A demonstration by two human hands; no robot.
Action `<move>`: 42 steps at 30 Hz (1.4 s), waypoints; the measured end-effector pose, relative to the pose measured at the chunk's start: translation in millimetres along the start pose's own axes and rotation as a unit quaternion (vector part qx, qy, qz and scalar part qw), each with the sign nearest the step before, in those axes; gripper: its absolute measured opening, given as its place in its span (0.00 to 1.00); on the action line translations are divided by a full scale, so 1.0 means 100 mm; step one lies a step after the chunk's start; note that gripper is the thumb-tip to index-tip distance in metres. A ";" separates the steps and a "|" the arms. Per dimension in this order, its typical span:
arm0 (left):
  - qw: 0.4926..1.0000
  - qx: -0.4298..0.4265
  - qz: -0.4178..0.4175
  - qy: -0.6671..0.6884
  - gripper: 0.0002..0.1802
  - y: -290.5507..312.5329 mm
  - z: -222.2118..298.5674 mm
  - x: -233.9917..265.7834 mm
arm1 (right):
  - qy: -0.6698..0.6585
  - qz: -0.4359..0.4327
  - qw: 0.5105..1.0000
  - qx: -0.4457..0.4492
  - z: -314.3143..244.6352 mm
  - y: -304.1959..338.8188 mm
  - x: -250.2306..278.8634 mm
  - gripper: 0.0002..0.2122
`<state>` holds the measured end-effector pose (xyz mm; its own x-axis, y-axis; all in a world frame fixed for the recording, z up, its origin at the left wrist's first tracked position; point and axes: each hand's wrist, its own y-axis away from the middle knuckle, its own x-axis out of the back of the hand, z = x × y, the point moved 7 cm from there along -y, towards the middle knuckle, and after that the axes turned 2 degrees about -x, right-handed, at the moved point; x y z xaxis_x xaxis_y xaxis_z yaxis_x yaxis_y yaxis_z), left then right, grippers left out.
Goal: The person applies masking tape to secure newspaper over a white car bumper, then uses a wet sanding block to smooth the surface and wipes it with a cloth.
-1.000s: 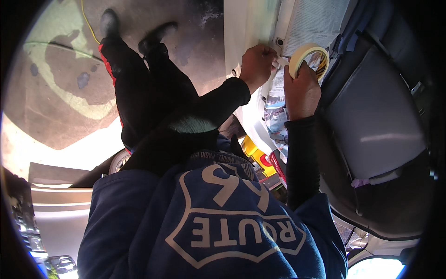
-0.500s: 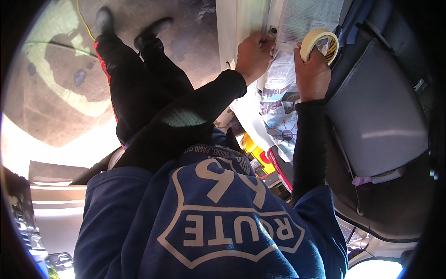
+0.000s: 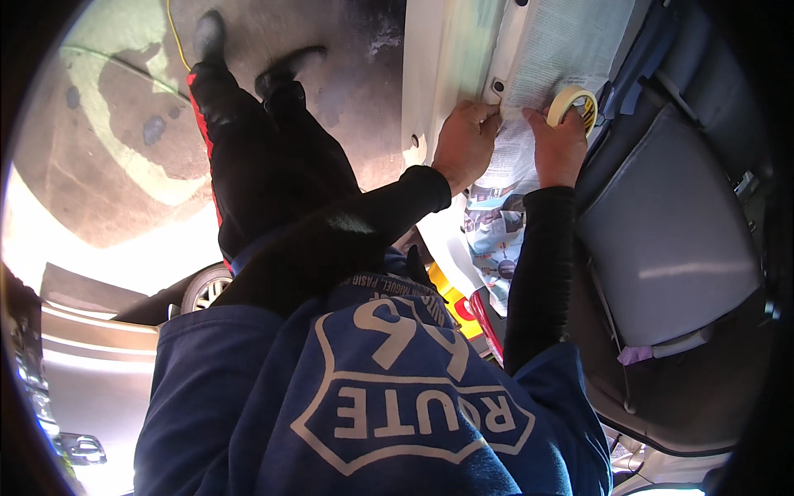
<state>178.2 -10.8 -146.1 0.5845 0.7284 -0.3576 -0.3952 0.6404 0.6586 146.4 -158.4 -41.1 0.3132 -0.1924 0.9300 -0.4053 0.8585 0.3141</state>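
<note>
My right hand [image 3: 560,150] grips a roll of cream masking tape [image 3: 566,101], its fingers reaching into the ring. The thumb points left over printed newspaper [image 3: 542,70]. The paper lies along a pale painted vehicle sill [image 3: 451,62]. At the newspaper's left edge, my left hand [image 3: 466,142] is closed, thumb and fingers pinched together against the sill. Whatever sits between those fingertips is too small to make out. A colourful printed sheet [image 3: 496,236] continues the paper covering below my hands.
A grey seat-like panel [image 3: 670,231] fills the right side, inside the vehicle. Yellow and red items [image 3: 453,302] show below the paper. Concrete floor [image 3: 364,99] lies to the left, with a yellow cord [image 3: 175,37] on it. A wheel [image 3: 207,288] is beside my left arm.
Both hands appear a little lower in the picture, and the surroundings have shifted slightly right and down. The tape roll remains in my right hand, now turned more edge-on.
</note>
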 end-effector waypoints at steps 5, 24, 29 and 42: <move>0.995 -0.003 -0.051 -0.090 0.17 -0.09 0.11 0.02 | -0.187 -0.091 0.975 -0.073 0.28 -0.06 -0.10 0.16; 0.969 -0.113 -0.147 -0.167 0.16 -0.08 0.48 0.64 | -0.549 -0.014 0.820 -0.160 0.20 0.90 -0.14 0.04; 0.904 -0.137 -0.341 -0.217 0.24 0.34 0.56 1.03 | -0.582 -0.258 0.718 -0.280 -0.93 1.87 -0.82 0.09; 0.840 0.068 -0.350 -0.410 0.14 -0.91 -0.61 3.14 | -0.635 -0.353 0.595 -0.343 -2.86 1.75 -2.85 0.07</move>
<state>355.0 174.4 -358.9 0.9535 -0.2619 -0.1489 0.2993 0.7680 0.5662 231.9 182.9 -305.5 -0.8812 -0.4502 0.1439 0.0251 0.2595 0.9654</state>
